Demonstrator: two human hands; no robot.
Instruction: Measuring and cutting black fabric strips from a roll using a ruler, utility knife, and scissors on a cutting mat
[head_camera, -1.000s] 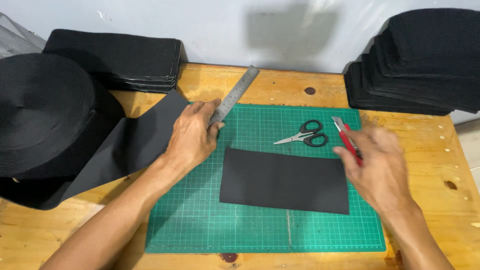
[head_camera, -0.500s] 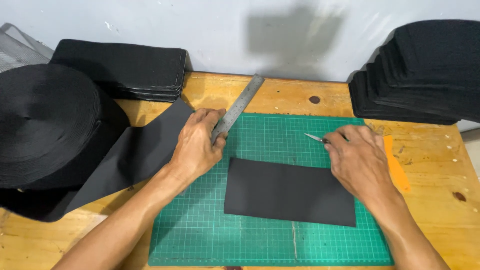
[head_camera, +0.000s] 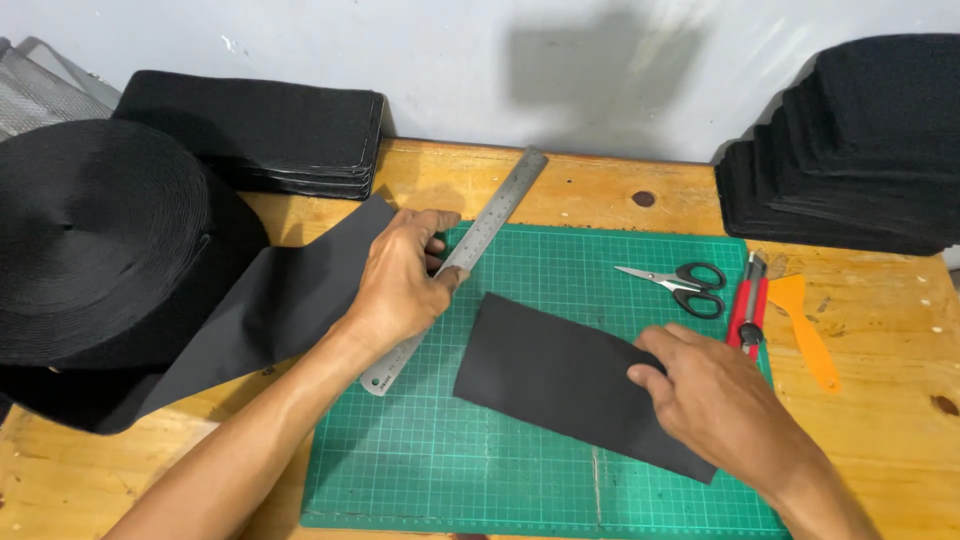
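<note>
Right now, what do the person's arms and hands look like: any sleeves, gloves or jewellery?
Both forearms are bare as far as the frame shows, with no sleeve in view. The left hand and right hand wear no gloves, and no ring, watch or wristband shows. No cables or markings are visible.

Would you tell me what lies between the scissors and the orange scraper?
In the head view, a red utility knife lies between the scissors and the orange scraper.

Was a fabric-cutting workshop: green cutting mat (head_camera: 560, 470) on wooden tabletop (head_camera: 880, 440), webbing roll (head_camera: 95, 240), stacked black pieces (head_camera: 860, 150).
</note>
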